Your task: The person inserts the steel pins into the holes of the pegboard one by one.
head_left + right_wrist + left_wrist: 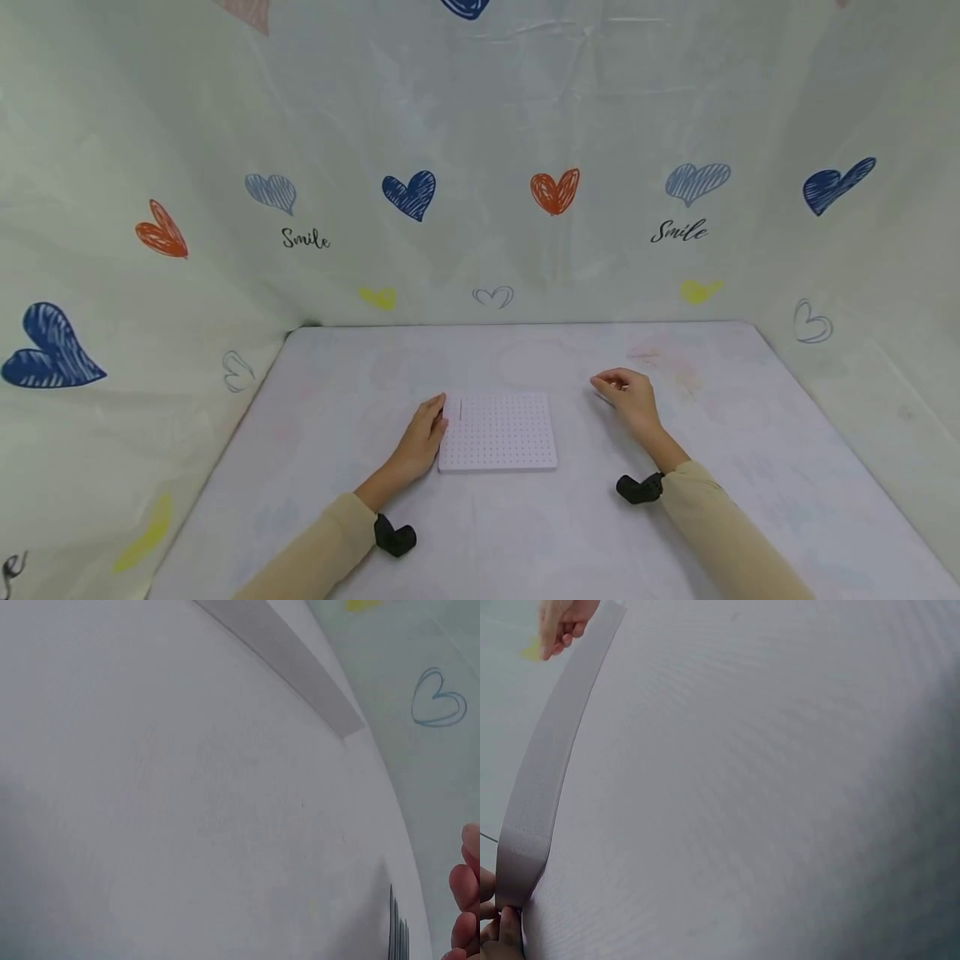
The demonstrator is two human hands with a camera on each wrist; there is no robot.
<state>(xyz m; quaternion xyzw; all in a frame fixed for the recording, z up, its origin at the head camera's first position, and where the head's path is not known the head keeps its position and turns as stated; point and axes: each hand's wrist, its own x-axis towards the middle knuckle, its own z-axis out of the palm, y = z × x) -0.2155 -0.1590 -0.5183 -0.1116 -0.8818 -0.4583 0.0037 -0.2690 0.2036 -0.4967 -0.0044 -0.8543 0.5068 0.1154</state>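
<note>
A white pegboard point(497, 432) full of small holes lies flat in the middle of the table. My left hand point(426, 431) rests against its left edge with the fingers fairly straight. The left wrist view has those fingertips point(496, 930) at the corner of the board's edge point(547, 772). A thin dark pin point(459, 408) stands near the board's far left corner. My right hand point(626, 396) sits on the table to the right of the board, apart from it, fingers curled down. Beside its fingers point(466, 900) the right wrist view shows several thin dark pins point(397, 934); whether the hand holds them is hidden.
The table point(750, 467) has a pale cloth over it. White sheets printed with hearts point(555, 190) close it in at the back and on both sides. A black wrist mount point(393, 536) sits on each sleeve.
</note>
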